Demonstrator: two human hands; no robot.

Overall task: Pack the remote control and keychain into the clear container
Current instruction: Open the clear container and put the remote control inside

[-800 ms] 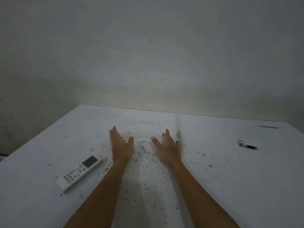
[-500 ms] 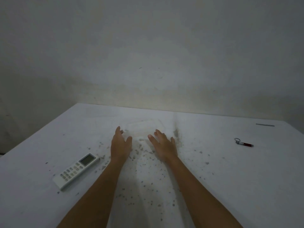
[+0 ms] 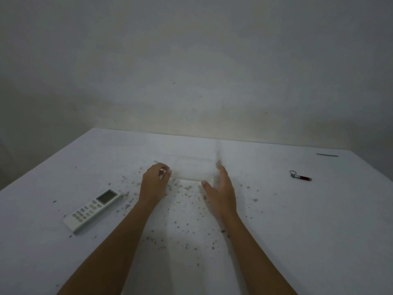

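The clear container (image 3: 191,167) is faint against the white table, straight ahead of me. My left hand (image 3: 154,184) is at its left edge, fingers curled onto the rim. My right hand (image 3: 221,192) cups its front right corner, thumb spread toward the front wall and fingers along the right side. A white remote control (image 3: 93,210) with a small screen lies flat to the left of my left forearm. Far to the right lies the keychain (image 3: 300,177), a metal ring on a dark red barrel.
The white table (image 3: 297,231) is strewn with dark specks around my hands and forearms. A thin grey strip (image 3: 327,155) lies near the back right edge. A plain wall stands right behind the table.
Both hands have moved forward from flat on the table to the container's sides. The left fingers have curled and the right hand has turned on edge. Remote and keychain lie unmoved.
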